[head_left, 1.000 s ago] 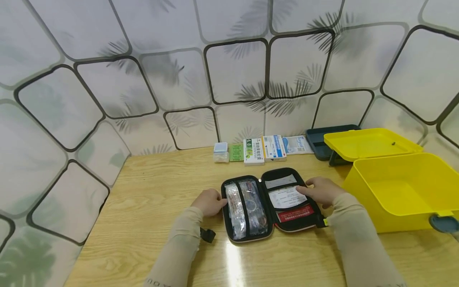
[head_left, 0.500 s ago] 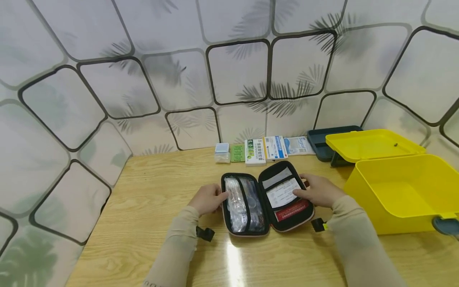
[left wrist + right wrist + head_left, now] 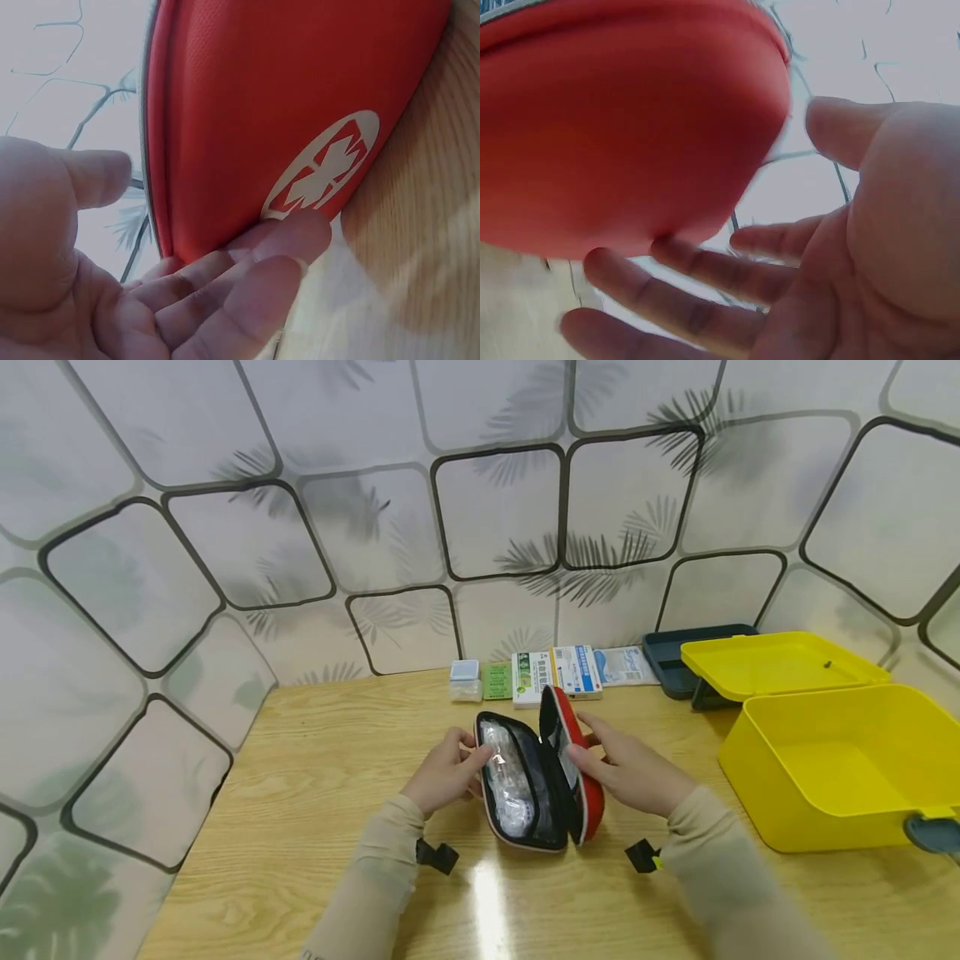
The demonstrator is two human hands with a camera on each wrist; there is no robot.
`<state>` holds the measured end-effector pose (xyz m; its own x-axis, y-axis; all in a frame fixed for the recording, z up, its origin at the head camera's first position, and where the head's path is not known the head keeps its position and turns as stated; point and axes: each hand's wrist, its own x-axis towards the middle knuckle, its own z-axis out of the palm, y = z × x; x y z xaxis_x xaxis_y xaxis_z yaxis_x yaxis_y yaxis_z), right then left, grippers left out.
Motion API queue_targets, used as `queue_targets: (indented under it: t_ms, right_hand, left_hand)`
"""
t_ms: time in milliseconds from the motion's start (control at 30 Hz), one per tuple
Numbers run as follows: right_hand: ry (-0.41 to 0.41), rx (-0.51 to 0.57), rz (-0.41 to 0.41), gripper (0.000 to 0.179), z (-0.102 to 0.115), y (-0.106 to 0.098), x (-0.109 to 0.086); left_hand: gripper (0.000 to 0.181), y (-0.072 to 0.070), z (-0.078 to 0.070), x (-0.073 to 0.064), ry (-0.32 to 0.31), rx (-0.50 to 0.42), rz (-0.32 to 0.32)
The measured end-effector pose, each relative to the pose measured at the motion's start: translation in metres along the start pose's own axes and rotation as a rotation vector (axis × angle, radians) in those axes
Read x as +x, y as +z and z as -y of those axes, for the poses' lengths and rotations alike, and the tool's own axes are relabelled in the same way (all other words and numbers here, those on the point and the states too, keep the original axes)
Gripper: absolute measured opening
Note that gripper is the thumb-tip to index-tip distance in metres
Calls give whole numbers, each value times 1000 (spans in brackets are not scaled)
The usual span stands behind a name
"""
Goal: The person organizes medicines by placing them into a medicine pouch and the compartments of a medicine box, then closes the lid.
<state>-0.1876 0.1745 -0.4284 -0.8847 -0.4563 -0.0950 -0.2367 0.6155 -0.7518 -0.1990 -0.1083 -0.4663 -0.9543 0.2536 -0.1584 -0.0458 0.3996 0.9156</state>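
Observation:
A red first-aid case (image 3: 592, 806) with a black lining stands partly unfolded between the hands, its right half tilted up steeply. Clear plastic-wrapped supplies (image 3: 512, 785) lie under a black strap in the left half. My left hand (image 3: 444, 772) grips the left rim, thumb on the inner edge; in the left wrist view its fingers (image 3: 247, 300) lie against the red shell beside a white emblem (image 3: 322, 169). With the thumb over its rim, my right hand (image 3: 633, 768) holds the raised half. The right wrist view shows the right fingers (image 3: 690, 300) at the red shell.
Along the wall stand a small blue-and-white box (image 3: 465, 680), a green packet (image 3: 497, 681), medicine boxes (image 3: 577, 670) and a white-blue packet (image 3: 624, 666). A dark tray (image 3: 663, 664) and an open yellow bin (image 3: 795, 793) with its lid (image 3: 780, 664) are on the right.
The case's right half has swung up and leftward from lying nearly flat, showing its red outside. My right hand has moved left with it; the left half has lifted and tilted in my left hand.

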Motion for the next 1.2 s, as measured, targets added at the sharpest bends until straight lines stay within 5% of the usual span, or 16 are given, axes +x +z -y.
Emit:
queue_targets:
  t_ms: [300,500,667,767,933,1067,1200]
  right_hand:
    - [-107,-33,139,56,10,31,6]
    - [-158,-160,185,59,13,50,9]
    - [-159,-161,168,61,10,42,8]
    - [-155,-123,38,58,5,28,8]
    - [-48,-50,-216,65,-5,9,10]
    - [28,58,-251,76,-8,2,10]
    - [-58,240,-246,62,-5,6,12]
  left_hand:
    - [82,5,3,2,-63,-49,33]
    - [100,14,10,6,-81,38,41]
    - [103,15,9,6,-51,101,34]
    - [99,13,5,4,17,121,28]
    - [94,12,-4,-1,226,112,33]
    - [92,13,-14,-8,360,39,40]
    - [92,16,-24,-14,478,-25,22]
